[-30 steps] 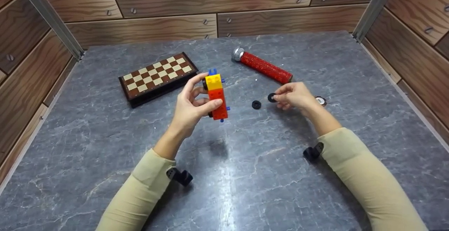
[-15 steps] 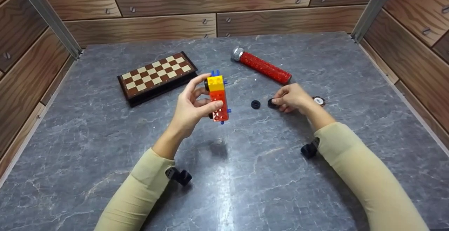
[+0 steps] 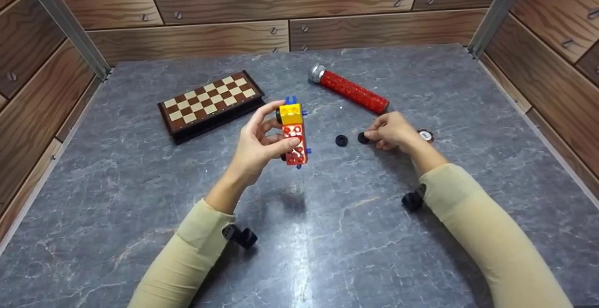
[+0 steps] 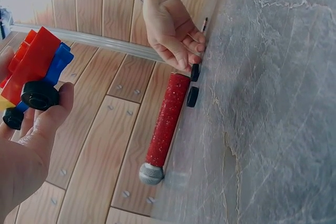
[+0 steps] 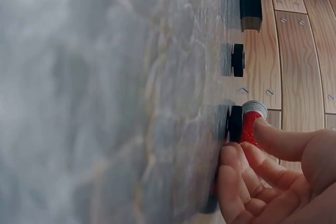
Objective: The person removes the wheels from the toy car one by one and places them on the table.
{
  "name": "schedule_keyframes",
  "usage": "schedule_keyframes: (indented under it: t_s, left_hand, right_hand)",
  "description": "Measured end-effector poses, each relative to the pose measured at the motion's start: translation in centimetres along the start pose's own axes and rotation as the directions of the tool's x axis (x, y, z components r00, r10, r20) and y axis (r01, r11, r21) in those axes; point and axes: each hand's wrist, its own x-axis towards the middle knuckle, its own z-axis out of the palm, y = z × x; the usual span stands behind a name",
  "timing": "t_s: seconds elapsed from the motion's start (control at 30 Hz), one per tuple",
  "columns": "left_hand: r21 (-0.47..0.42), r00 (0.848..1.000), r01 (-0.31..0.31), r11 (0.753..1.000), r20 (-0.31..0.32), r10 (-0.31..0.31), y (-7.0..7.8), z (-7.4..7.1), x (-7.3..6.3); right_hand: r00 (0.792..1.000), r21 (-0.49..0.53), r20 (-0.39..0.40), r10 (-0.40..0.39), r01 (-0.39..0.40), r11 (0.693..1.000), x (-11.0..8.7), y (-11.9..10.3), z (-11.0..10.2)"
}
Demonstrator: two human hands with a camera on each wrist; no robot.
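Note:
In the head view my left hand (image 3: 257, 144) holds up a toy car (image 3: 293, 132) of red and yellow blocks, thumb on its top and fingers along its left side. Black wheels sit on that side; the right side shows bare blue axle ends. The left wrist view shows a mounted wheel (image 4: 40, 95) close to the fingers. My right hand (image 3: 390, 130) is low at the table with thumb and fingertips at the edge of a loose black toy wheel (image 3: 363, 137). A second loose wheel (image 3: 341, 140) lies just to its left.
A red glittery microphone (image 3: 353, 91) lies behind the loose wheels. A folded checkered game board (image 3: 210, 104) is at the back left. A round chip (image 3: 426, 135) lies beyond my right wrist. Wood-patterned walls (image 3: 187, 41) enclose the grey marbled table (image 3: 140, 191).
The loose wheel at my right fingertips has gone from tilted to flatter, lower at the table. My left hand and the car have shifted slightly right and nearer, the car's studded top turning more into view.

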Motion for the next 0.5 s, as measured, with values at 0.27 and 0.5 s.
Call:
schedule_keyframes:
  t_s: [0.27, 0.5]
  left_hand:
    - [0.004, 1.000, -0.008, 1.000, 0.003, 0.008, -0.1, 0.0, 0.0]
    - [0.027, 1.000, -0.012, 1.000, 0.025, 0.012, -0.2, 0.0, 0.0]
  right_hand:
    - [1.000, -0.013, -0.007, -0.020, 0.020, 1.000, -0.9, -0.5, -0.1]
    - [0.998, 0.038, 0.010, -0.057, 0.056, 0.998, -1.7, -1.1, 0.1]
